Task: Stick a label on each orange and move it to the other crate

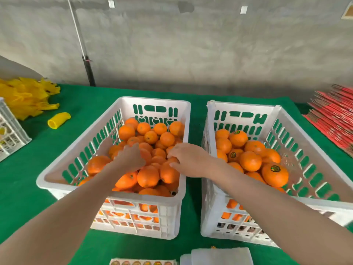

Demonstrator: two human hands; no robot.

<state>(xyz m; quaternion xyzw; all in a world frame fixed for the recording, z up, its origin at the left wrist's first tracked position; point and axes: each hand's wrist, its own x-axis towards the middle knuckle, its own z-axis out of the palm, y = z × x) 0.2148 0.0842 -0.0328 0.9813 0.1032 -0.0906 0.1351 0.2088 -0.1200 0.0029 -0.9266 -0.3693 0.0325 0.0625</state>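
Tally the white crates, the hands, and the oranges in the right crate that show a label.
White crates: 3 (left crate, right crate, partial crate at the left edge)
Hands: 2 (left hand, right hand)
Labelled oranges in the right crate: 3
Total: 8

You face a bare grey concrete wall (191, 44); green cloth (28, 178) covers your table, a thin pole (88, 71) tilts behind it.

Two crates side by side; L crate (114, 150) w/ oranges (148, 175); R crate (305, 150).
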